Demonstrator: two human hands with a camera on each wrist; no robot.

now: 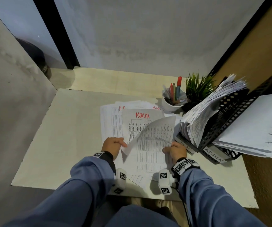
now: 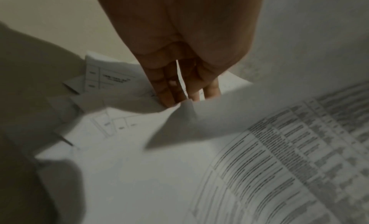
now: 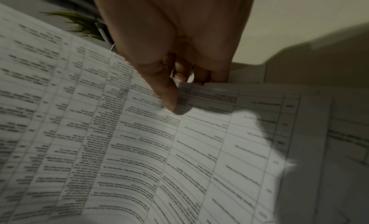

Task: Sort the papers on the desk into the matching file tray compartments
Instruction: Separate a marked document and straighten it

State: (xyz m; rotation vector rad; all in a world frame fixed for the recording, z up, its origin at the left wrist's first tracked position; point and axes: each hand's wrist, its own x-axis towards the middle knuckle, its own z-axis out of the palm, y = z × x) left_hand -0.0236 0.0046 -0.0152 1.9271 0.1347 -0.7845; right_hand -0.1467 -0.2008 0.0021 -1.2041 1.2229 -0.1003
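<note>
A person in blue sleeves holds a printed sheet [image 1: 155, 141] with both hands above a loose spread of papers [image 1: 112, 122] on the pale counter [image 1: 63, 133]. The left hand [image 1: 113, 145] pinches the sheet's lower left corner between thumb and curled fingers, a grip seen close in the left wrist view, where the fingers [image 2: 169, 91] close on the corner of the paper [image 2: 179, 117]. The right hand [image 1: 175, 150] grips the right edge of the same sheet, its thumb [image 3: 169, 98] pressed on the printed table and its other fingers curled behind the page [image 3: 139, 148]. The sheet curls upward, its top edge lifted off the spread and bowed toward the right. Beneath it lies a page headed ADMIN [image 1: 142, 115] in red, and beside that, to the left, another marked H.R [image 1: 122, 108]. At the right of the counter stands a black perforated file tray [image 1: 230, 115], its compartments tilted and stuffed with paper; labels at the front read H.R [image 1: 185, 145] on the left compartment and ADMIN [image 1: 213, 155] on the right one. Behind the papers sit a white cup of pens [image 1: 173, 102] and a small green plant [image 1: 197, 89], just beside the tray.
</note>
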